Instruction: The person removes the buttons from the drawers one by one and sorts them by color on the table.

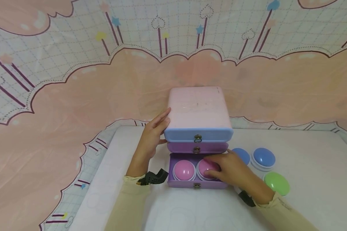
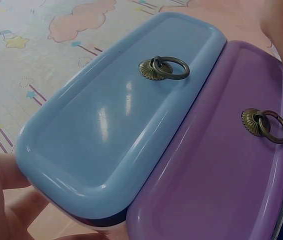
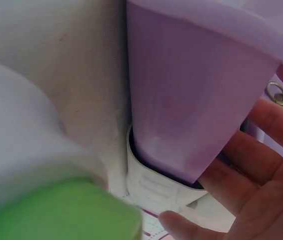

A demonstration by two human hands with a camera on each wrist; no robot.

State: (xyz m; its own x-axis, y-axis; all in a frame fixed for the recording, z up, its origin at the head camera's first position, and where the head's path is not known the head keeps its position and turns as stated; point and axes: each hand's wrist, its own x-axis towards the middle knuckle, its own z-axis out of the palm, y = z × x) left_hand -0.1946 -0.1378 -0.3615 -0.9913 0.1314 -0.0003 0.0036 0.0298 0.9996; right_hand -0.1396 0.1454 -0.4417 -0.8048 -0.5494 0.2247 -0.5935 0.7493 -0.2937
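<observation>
A small drawer cabinet [image 1: 198, 107] with a pink top stands on the white table. Its lowest purple drawer [image 1: 182, 184] is pulled out and holds two round jars with domed pink lids. The left pink jar [image 1: 184, 170] sits untouched. My right hand [image 1: 234, 168] reaches into the drawer from the right, thumb and fingers about the right pink jar [image 1: 206, 166]. Fairly straight, the fingers of my left hand [image 1: 154, 133] rest against the cabinet's left side. The left wrist view shows the blue top drawer [image 2: 91, 130] and purple middle drawer [image 2: 201, 175] closed, with brass ring pulls.
Right of the cabinet stand two blue-lidded jars, one blue jar [image 1: 264, 157] in full view and another blue jar [image 1: 241, 156] partly behind my hand. A green-lidded jar [image 1: 277, 183] is nearer, beside my right wrist. A patterned cloth [image 1: 104, 93] hangs behind the table.
</observation>
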